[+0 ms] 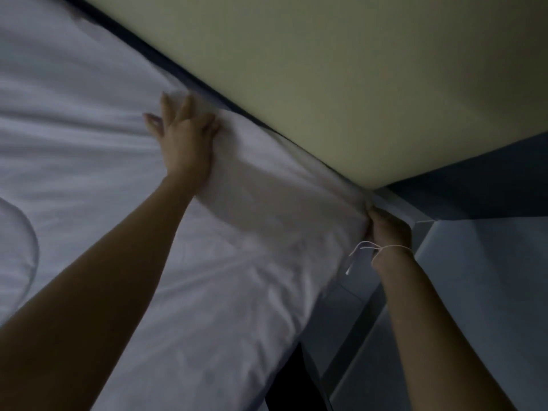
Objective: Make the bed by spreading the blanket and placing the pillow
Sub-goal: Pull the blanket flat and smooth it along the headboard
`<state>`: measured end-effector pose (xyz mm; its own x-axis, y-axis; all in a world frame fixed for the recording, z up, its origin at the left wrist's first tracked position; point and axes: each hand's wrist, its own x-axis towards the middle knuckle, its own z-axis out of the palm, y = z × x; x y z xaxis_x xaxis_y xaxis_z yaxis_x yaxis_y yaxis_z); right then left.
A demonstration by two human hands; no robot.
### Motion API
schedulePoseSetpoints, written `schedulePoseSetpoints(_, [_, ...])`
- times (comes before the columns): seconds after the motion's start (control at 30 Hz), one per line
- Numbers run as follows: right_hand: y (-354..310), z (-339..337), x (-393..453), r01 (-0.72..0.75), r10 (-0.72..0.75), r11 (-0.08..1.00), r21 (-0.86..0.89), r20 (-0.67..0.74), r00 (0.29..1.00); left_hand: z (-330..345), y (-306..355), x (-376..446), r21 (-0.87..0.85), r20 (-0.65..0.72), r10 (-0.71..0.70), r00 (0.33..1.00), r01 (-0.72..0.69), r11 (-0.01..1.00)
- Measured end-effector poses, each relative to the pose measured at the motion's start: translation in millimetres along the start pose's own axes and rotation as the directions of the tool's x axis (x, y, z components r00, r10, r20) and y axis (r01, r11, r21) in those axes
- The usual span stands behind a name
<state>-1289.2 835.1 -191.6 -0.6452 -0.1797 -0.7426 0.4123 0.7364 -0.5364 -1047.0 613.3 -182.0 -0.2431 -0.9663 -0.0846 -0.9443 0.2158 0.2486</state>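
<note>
A white blanket (89, 149) covers the bed and fills the left half of the view, creased in long folds. My left hand (182, 134) lies flat on it with fingers spread, close to the bed's far edge by the wall. My right hand (385, 226) is closed on the blanket's corner at the right end of the bed, where the bed meets the wall corner. A thin white string circles my right wrist. A rounded white shape (17, 232) at the far left may be a pillow; I cannot tell.
A pale yellow-green wall (326, 69) runs diagonally along the bed's far side, with a dark strip (166, 60) between wall and blanket. A grey-blue wall and ledge (474, 262) stand at the right. A dark gap (290, 381) shows beside the bed at the bottom.
</note>
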Motion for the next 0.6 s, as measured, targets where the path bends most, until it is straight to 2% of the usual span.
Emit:
schedulePoseSetpoints(0.07, [-1.1, -1.2, 4.0, 0.003, -0.002, 1.0, 0.019, -0.033, 0.999, 11.2, 5.3, -4.6, -0.022, -0.109, -0.032, 0.994, 0.03, 0.999])
schedulePoseSetpoints(0.17, [-6.1, -2.9, 19.5, -0.085, 0.088, 0.995, 0.046, -0.066, 0.994, 23.6, 16.5, 1.6, -0.072, -0.201, -0.034, 0.979, 0.02, 0.997])
schedulePoseSetpoints(0.27, [-6.9, 7.3, 21.5, -0.088, 0.098, 0.992, 0.089, -0.121, 0.988, 29.5, 21.5, 4.9, -0.07, -0.211, -0.025, 0.977, 0.01, 0.997])
schedulePoseSetpoints(0.37, [4.0, 11.4, 0.5, 0.028, 0.006, 0.993, 0.112, -0.289, 0.957, 20.6, 17.8, 5.6, -0.056, -0.137, -0.008, 0.99, 0.0, 0.998])
schedulePoseSetpoints(0.43, [15.2, 10.4, -22.8, 0.187, -0.143, 0.981, 0.059, -0.443, 0.885, 13.0, 12.0, 1.9, -0.065, -0.12, 0.058, 0.991, -0.066, 0.996])
schedulePoseSetpoints(0.5, [27.0, 9.7, -47.6, 0.418, -0.382, 0.907, -0.049, -0.514, 0.768, 16.1, 13.4, -2.9, -0.14, -0.149, 0.1, 0.984, -0.121, 0.983])
schedulePoseSetpoints(0.53, [33.1, 16.4, -63.9, 0.56, -0.552, 0.816, -0.143, -0.482, 0.681, 13.4, 8.0, -4.5, -0.158, -0.189, 0.09, 0.978, -0.121, 0.98])
schedulePoseSetpoints(0.57, [38.5, 35.5, -82.8, 0.693, -0.719, 0.686, -0.222, -0.354, 0.598, 4.0, -12.1, -6.9, -0.151, -0.229, 0.059, 0.972, -0.095, 0.984])
schedulePoseSetpoints(0.6, [43.9, 61.2, -98.9, 0.805, -0.849, 0.529, -0.269, -0.152, 0.507, -5.0, -38.4, -11.8, -0.123, -0.262, 0.03, 0.965, -0.064, 0.99])
